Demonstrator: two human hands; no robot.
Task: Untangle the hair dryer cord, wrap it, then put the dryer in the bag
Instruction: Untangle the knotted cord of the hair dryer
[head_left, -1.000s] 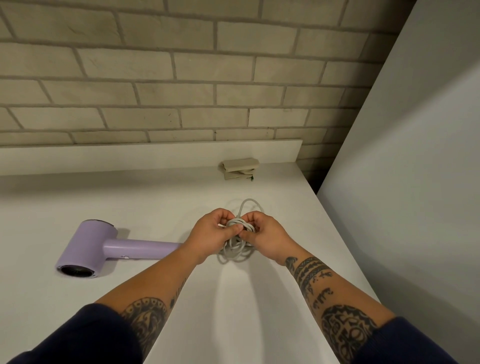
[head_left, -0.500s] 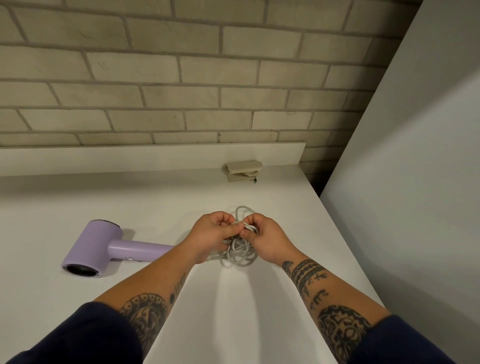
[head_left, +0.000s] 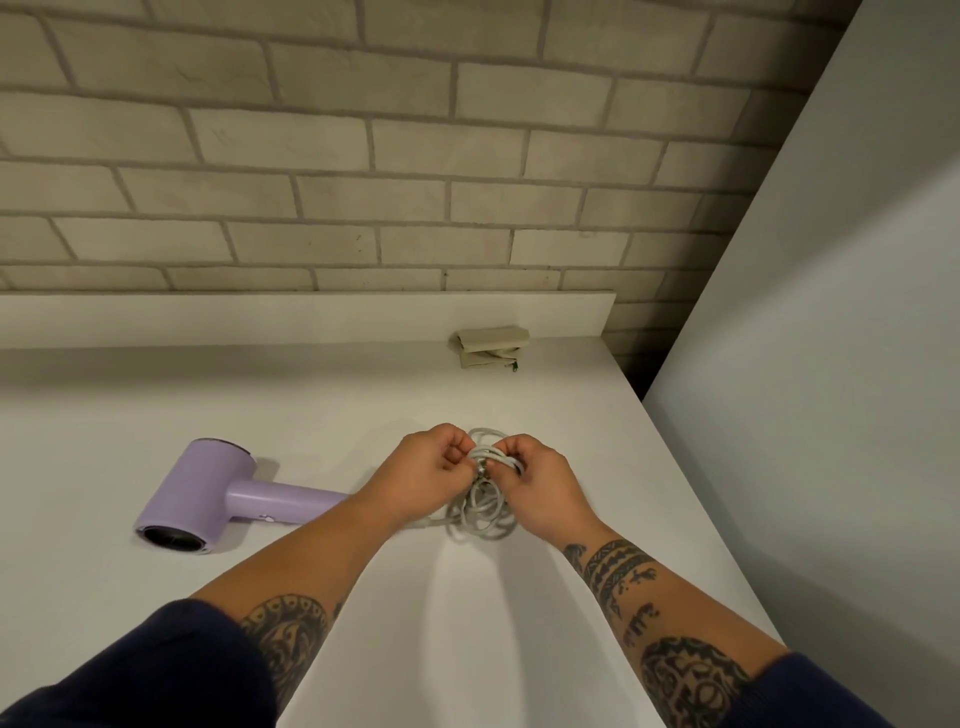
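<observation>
A lilac hair dryer (head_left: 208, 493) lies on its side on the white table (head_left: 156, 597), nozzle toward me, handle pointing right. Its pale grey cord (head_left: 480, 512) sits in a tangled bunch right of the handle. My left hand (head_left: 426, 475) and my right hand (head_left: 540, 486) meet over the bunch, and each pinches strands at its top with curled fingers. Where the cord joins the handle is hidden behind my left wrist. A folded beige bag (head_left: 491, 346) lies at the back of the table against the low white ledge.
A brick wall rises behind the ledge (head_left: 311, 317). A grey panel (head_left: 805, 364) stands along the table's right edge, with a dark gap at the back corner.
Both hands stay on the tangle and have shifted only slightly, working the strands. The cord loop beyond my fingers looks smaller. The dryer has not moved on the table.
</observation>
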